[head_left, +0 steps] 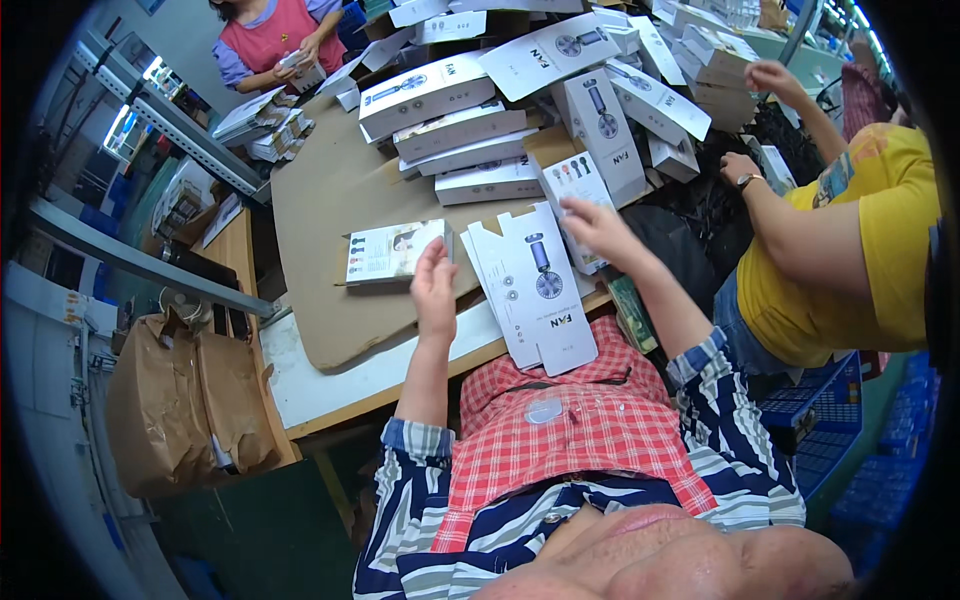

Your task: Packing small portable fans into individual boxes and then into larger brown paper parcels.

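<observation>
My left hand point(434, 285) is raised at the right end of a white carton point(385, 252) with a photo and small fan pictures on it, lying on the cardboard sheet. Its fingers are stretched out and grip nothing; whether they touch the carton I cannot tell. My right hand point(598, 232) has its fingers apart, pointing left, in front of an upright-tilted fan carton point(578, 185) with an open brown flap. Between my hands, several flattened fan cartons point(545, 285) lie overlapped across the table's front edge, the top one showing a dark blue handheld fan.
A pile of folded fan cartons point(440, 95) fills the back of the table. A cardboard sheet point(320, 220) covers the tabletop. Brown paper bags point(185, 410) stand at the left. A co-worker in yellow point(850, 240) works close on the right, another in a pink apron point(270, 45) far left.
</observation>
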The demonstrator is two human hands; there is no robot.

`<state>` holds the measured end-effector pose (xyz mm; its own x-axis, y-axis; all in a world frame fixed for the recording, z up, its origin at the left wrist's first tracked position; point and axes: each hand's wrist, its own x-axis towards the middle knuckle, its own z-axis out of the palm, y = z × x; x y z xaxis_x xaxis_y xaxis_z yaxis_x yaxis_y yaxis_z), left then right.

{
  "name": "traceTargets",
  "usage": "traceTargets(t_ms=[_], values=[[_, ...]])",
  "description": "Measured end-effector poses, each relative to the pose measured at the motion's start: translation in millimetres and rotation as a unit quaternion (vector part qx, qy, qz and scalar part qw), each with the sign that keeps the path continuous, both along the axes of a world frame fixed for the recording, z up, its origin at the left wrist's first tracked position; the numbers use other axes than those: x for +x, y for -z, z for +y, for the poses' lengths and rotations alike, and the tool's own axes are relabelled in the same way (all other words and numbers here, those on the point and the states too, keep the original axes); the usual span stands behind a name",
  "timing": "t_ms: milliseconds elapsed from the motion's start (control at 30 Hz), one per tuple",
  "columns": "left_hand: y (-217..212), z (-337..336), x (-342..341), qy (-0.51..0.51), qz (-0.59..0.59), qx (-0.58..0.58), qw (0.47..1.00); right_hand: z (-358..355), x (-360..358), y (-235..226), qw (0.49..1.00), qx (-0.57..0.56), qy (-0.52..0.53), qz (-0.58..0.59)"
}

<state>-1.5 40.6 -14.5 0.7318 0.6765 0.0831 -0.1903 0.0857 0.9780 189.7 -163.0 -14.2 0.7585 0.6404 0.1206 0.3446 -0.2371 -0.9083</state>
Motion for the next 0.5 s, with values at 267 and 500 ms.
traceTargets(t_ms=[267, 500], values=[[38.1, -16.3, 50.5, 0.008, 0.163, 0.18, 0.97, 39.6, -51.6, 30.7, 0.982, -0.121, -0.021, -0.143], [82.8, 12.0, 36.6, 0.05, 0.151, 0.088, 0.983, 34.2, -51.0, 27.8, 0.971, -0.151, 0.068, -0.174]])
